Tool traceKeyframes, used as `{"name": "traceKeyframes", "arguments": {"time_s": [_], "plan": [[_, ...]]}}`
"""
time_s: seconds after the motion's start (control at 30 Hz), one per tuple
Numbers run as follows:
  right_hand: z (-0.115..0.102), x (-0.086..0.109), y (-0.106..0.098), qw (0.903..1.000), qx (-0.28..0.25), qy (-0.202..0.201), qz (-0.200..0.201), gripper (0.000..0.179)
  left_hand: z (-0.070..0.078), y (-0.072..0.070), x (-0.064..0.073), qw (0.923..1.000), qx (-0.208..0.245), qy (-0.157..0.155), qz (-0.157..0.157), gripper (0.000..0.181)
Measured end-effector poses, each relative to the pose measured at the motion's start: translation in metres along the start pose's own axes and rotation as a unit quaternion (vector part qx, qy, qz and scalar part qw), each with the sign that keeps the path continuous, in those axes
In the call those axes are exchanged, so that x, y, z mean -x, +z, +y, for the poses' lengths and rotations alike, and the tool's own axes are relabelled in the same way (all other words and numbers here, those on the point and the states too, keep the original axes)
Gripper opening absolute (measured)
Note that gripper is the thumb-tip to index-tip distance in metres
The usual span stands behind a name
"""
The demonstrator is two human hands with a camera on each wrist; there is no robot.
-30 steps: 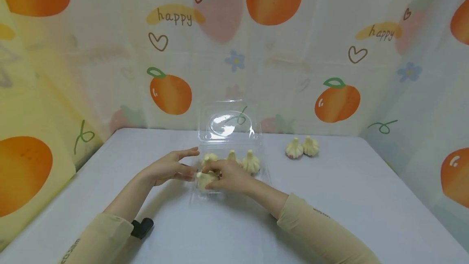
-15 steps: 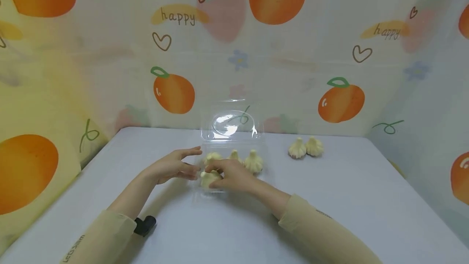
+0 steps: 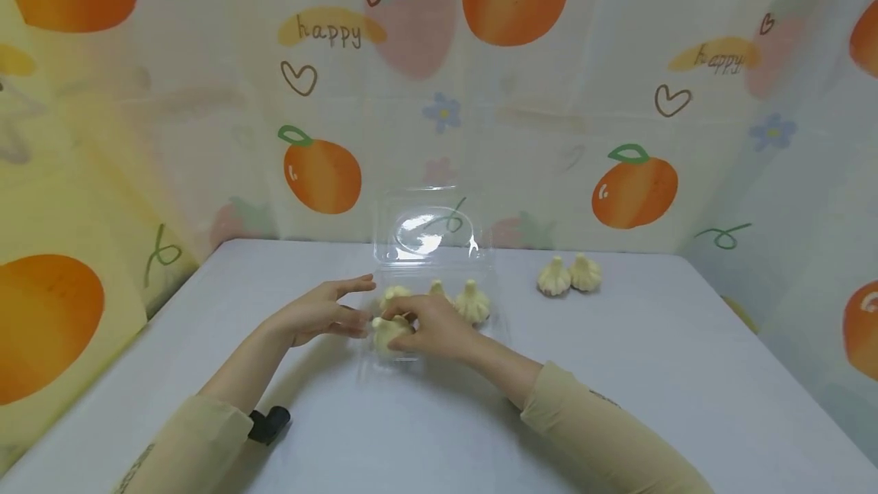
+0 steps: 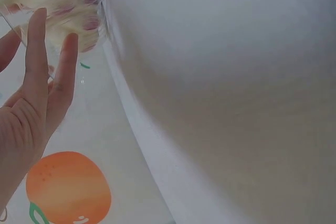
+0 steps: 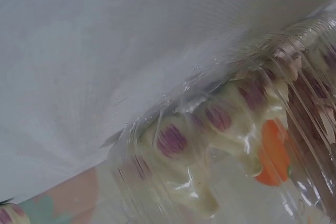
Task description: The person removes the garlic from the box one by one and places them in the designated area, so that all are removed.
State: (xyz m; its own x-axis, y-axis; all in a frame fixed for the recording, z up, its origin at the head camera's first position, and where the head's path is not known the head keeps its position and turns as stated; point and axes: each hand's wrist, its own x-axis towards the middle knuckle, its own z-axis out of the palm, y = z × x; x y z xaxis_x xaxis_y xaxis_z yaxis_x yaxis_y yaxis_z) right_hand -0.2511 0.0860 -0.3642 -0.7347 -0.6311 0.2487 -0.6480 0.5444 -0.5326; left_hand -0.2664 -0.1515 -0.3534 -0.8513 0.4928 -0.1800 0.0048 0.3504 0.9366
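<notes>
A clear plastic clamshell box stands with its lid raised at the back. My right hand reaches into its front left part and grips a garlic bulb between thumb and fingers. Behind that bulb sit another garlic bulb at back left, one partly hidden by the hand, and a garlic bulb on the right. My left hand is beside the box's left wall, fingers extended. In the left wrist view its fingertips overlap the plastic. The right wrist view shows purple-streaked bulbs through the box wall.
Two garlic bulbs lie side by side on the white table, to the right of the box. A fruit-print curtain hangs behind the table. A small black device shows at the left cuff.
The view shifts slightly with the head. Both hands stay nearly in place; the right hand still grips the garlic bulb in the box's front left part.
</notes>
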Motion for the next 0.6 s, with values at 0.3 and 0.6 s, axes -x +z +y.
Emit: {"name": "traceKeyframes", "arguments": {"time_s": [0.3,0.6], "plan": [[0.000,0.000,-0.008,0.9994,-0.030,0.014,0.014,0.037,0.001,-0.002,-0.001,1.0000,-0.001,-0.008,0.000,0.075],[-0.003,0.002,-0.016,0.9979,-0.054,0.033,0.015,0.036,0.001,-0.001,-0.001,0.9999,0.004,-0.012,0.000,0.075]]}}
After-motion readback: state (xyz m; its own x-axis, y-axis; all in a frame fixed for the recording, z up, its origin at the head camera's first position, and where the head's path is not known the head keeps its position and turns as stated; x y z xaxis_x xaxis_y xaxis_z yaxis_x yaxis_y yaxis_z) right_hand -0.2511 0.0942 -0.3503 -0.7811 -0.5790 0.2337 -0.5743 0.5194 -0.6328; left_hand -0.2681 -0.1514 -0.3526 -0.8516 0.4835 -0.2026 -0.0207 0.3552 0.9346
